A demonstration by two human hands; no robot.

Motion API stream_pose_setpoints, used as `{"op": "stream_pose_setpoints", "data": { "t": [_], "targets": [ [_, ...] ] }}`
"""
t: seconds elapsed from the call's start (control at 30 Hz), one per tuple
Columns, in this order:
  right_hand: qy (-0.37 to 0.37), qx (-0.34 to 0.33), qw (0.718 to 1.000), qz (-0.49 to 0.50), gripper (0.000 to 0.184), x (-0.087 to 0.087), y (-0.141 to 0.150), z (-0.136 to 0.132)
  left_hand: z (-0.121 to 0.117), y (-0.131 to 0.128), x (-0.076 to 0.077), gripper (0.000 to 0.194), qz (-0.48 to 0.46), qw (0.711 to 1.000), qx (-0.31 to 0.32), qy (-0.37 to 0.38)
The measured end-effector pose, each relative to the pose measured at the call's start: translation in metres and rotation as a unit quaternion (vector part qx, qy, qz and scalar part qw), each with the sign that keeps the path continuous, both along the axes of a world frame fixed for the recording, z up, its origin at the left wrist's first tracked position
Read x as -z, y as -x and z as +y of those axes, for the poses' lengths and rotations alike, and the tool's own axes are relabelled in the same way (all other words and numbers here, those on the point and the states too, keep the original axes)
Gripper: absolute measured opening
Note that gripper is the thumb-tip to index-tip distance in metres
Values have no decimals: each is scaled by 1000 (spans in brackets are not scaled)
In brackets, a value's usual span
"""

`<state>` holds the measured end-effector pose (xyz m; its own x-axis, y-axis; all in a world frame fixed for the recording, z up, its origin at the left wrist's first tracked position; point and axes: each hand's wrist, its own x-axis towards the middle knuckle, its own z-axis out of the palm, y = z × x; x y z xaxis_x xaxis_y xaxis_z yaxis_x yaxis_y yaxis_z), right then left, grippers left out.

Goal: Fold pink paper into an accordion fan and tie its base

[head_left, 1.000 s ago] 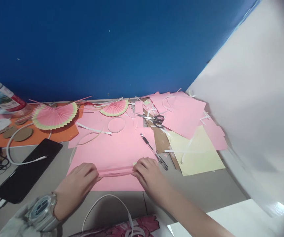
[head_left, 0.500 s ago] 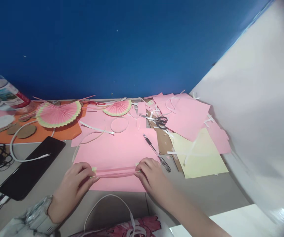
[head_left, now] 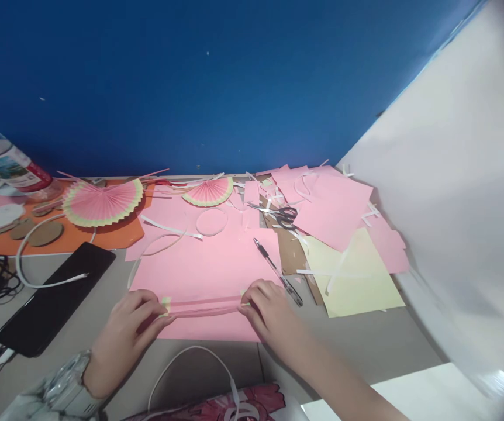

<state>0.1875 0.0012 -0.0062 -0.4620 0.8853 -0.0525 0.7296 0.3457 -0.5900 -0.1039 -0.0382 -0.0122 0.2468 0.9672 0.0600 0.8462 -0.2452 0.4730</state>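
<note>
- From my remote seat, through the head camera, I see two bare hands working at a grey tabletop below a blue wall.
- Between the hands, near the front edge of a large pink sheet, lies a narrow folded pink strip, running left to right; a little yellow-green shows at both its ends.
- The left hand pinches the strip's left end, thumb and fingertips nearly closed on it; a chunky pale watch circles that wrist.
- The right hand pinches the right end in the same way, its fingers curled in close.
- Just beyond the right hand, a black-and-clear pen lies slanted, partly on the pink sheet.
- Farther right I find black-handled scissors and a pale yellow sheet crossed by white paper strips.
- Toward the wall rest two pleated fans, pink with yellow rims: a larger one at left and a smaller one near the middle.
- Left of the left hand lies a black phone.
</note>
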Motion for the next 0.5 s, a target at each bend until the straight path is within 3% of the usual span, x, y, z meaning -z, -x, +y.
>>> {"op": "stream_pose_setpoints", "data": {
  "t": [0.23,0.5],
  "targets": [
    [15,31,999,-15,7,-9,0,4,2,-4,-4,21,41,998,-20,46],
    [25,22,999,-41,13,-18,1,10,3,-9,-5,20,75,994,-42,67]
  ]
}}
